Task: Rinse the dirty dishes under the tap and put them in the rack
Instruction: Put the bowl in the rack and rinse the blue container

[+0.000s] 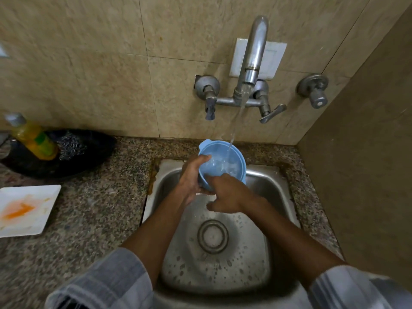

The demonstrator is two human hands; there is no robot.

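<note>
A light blue plastic bowl is held tilted over the back of the steel sink, under the running stream from the wall tap. Water pools inside it. My left hand grips the bowl's left rim and underside. My right hand reaches in from the near side, its fingers over the bowl's front rim, touching the inside. A white square plate smeared with orange sauce lies on the counter at the far left.
A yellow dish-soap bottle and a steel scrubber rest in a black tray at the back left. The granite counter surrounds the sink. A brown wall stands close on the right. No rack is in view.
</note>
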